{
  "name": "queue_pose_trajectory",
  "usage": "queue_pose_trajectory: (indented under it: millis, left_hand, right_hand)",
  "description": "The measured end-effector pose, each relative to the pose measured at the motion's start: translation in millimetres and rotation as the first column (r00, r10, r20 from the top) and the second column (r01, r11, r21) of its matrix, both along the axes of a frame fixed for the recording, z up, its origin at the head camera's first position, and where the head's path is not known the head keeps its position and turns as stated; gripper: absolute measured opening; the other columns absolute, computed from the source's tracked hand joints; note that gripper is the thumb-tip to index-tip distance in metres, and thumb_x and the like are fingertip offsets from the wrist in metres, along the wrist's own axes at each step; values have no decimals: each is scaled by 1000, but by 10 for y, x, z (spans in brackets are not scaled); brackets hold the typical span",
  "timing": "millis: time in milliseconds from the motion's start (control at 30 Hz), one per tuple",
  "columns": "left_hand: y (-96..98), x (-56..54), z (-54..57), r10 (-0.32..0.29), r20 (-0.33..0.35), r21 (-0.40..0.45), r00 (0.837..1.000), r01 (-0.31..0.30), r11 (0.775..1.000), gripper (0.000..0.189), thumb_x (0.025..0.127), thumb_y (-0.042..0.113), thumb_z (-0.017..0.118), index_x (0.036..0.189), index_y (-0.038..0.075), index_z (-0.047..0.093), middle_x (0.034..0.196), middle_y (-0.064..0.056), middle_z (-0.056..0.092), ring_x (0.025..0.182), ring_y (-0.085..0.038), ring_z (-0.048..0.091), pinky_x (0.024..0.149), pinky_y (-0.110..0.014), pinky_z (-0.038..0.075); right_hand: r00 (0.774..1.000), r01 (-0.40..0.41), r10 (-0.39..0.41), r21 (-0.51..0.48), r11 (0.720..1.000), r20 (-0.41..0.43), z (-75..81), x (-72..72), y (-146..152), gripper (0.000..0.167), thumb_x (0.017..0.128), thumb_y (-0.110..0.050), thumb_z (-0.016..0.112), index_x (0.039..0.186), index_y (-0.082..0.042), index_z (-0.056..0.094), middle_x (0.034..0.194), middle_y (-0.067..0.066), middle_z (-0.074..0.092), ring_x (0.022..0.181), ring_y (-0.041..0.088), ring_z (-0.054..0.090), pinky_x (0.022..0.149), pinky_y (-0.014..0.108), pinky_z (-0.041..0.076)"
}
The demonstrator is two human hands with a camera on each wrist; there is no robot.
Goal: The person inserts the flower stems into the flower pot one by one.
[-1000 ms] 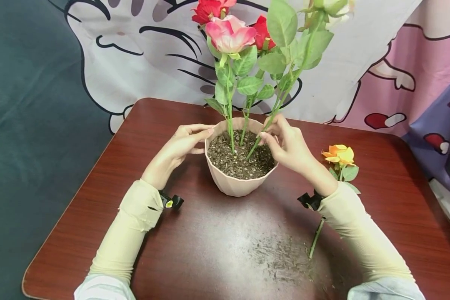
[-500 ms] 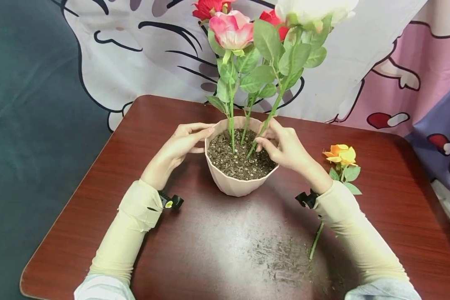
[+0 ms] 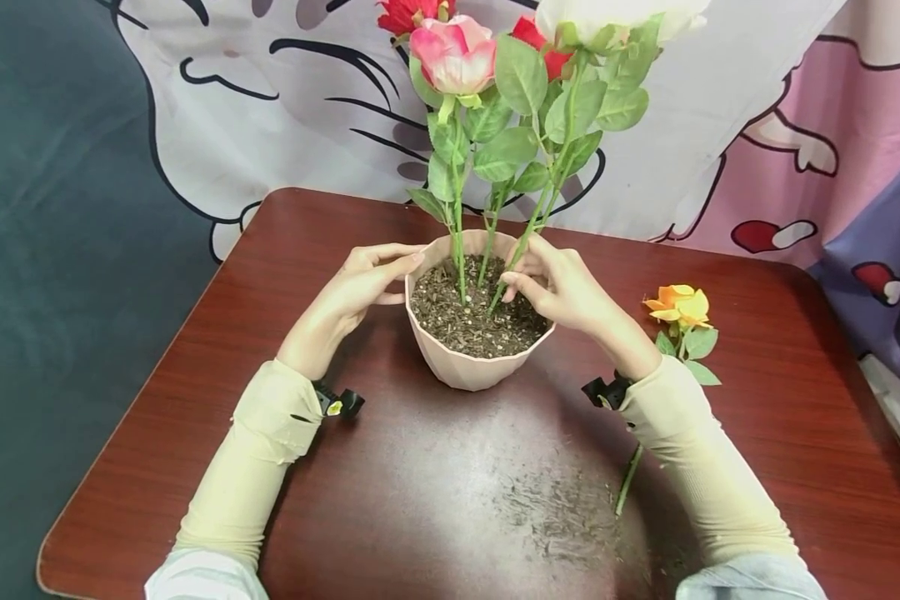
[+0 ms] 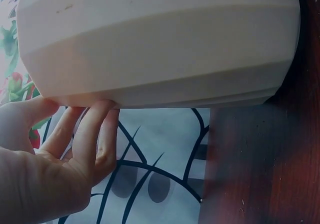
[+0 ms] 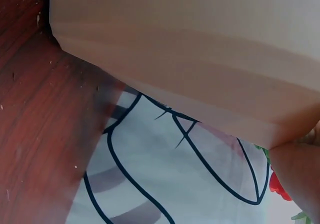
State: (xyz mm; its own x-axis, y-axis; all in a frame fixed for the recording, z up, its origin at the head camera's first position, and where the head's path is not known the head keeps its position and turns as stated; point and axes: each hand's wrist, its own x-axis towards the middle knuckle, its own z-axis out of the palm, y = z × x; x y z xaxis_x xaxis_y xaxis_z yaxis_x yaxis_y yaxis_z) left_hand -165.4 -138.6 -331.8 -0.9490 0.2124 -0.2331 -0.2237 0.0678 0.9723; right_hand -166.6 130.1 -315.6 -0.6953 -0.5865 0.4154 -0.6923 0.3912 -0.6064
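Observation:
A pale pink pot (image 3: 471,371) filled with soil (image 3: 465,321) stands mid-table; its faceted wall fills the left wrist view (image 4: 160,44) and the right wrist view (image 5: 210,49). Three stems stand in the soil: a pink rose (image 3: 456,54), a red rose (image 3: 532,37) and a white rose (image 3: 615,15). My right hand (image 3: 543,279) pinches the white rose's stem (image 3: 521,246) low, just above the soil. My left hand (image 3: 367,279) rests with straight fingers (image 4: 87,134) on the pot's left rim.
An orange-yellow rose (image 3: 678,307) lies on the dark red table (image 3: 195,375) right of my right forearm, its stem (image 3: 628,479) passing under the sleeve. Spilled soil crumbs (image 3: 562,508) dust the table front. A cartoon-print cloth (image 3: 720,125) hangs behind.
The white rose's stem has swung from leaning right to nearly upright, and its foot has shifted slightly left in the soil with my right hand. My left hand stays on the rim.

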Motion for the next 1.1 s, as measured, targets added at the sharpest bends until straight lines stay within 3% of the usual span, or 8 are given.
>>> queue_pose_trajectory:
  millis: [133, 267, 400, 600, 733, 867, 933, 1100]
  left_hand:
    - [10, 6, 15, -1, -1, 0, 1000, 1, 1000, 36, 92, 26, 59, 125, 11, 60, 125, -4, 55, 106, -15, 54, 77, -31, 53]
    - [11, 6, 6, -1, 2, 2, 1000, 1, 1000, 37, 92, 26, 59, 127, 11, 59, 126, -4, 54, 106, -16, 54, 78, -31, 52]
    - [18, 2, -2, -17, 4, 3, 1000, 17, 1000, 40, 92, 27, 59, 128, 10, 57, 126, -5, 53, 106, -17, 53, 79, -32, 51]
    - [-5, 17, 25, -19, 6, 7, 1000, 19, 1000, 40, 92, 26, 59, 129, 9, 56, 127, -5, 53, 106, -17, 53, 81, -34, 51]
    - [8, 10, 10, -24, 6, 11, 1000, 24, 1000, 41, 92, 27, 60, 129, 10, 57, 128, -5, 52, 107, -17, 52, 81, -33, 51]
    - [11, 2, -15, -10, 1, 11, 1000, 10, 1000, 39, 91, 28, 61, 126, 12, 59, 126, -5, 55, 106, -16, 53, 79, -32, 52]
    - [8, 0, -24, 2, -2, 15, 1000, -2, 1000, 37, 91, 27, 61, 125, 12, 60, 124, -4, 56, 105, -14, 54, 77, -31, 53]
    - [8, -8, -43, 14, -7, 33, 1000, -14, 999, 36, 91, 26, 61, 123, 11, 61, 120, -4, 57, 102, -14, 55, 74, -30, 53]
  right_hand:
    - [999, 39, -39, -13, 999, 15, -14, 30, 0, 12, 89, -7, 62, 95, -4, 53, 75, 2, 70, 66, 12, 67, 43, 20, 31]
    - [997, 76, -75, -79, 994, 11, -63, 48, -11, 15, 87, -9, 65, 96, -2, 56, 76, 3, 70, 64, 15, 67, 50, 19, 40]
    - [985, 154, -163, -134, 979, -55, -86, 105, 4, 27, 85, -9, 69, 106, 2, 55, 77, 4, 70, 63, 15, 66, 51, 19, 41]
    - [924, 304, -343, -217, 928, -172, -65, 251, 88, 41, 82, -6, 71, 119, 0, 53, 85, 8, 70, 69, 12, 65, 64, 16, 47]
    - [902, 339, -400, -312, 888, -160, -53, 331, 302, 41, 81, 2, 69, 118, 1, 54, 86, 13, 69, 72, 1, 63, 64, 13, 49]
    - [883, 387, -448, -322, 864, -140, -45, 397, 604, 38, 81, 4, 68, 117, 4, 55, 82, 15, 68, 70, -5, 61, 59, 10, 44]
    - [862, 438, -491, -305, 846, -125, -50, 427, 773, 37, 83, 1, 68, 117, 4, 55, 80, 12, 69, 66, -7, 60, 56, 8, 43]
    - [789, 562, -607, -290, 775, -92, -33, 537, 1142, 35, 83, 1, 67, 116, 7, 56, 81, -17, 65, 66, -12, 58, 57, 6, 41]
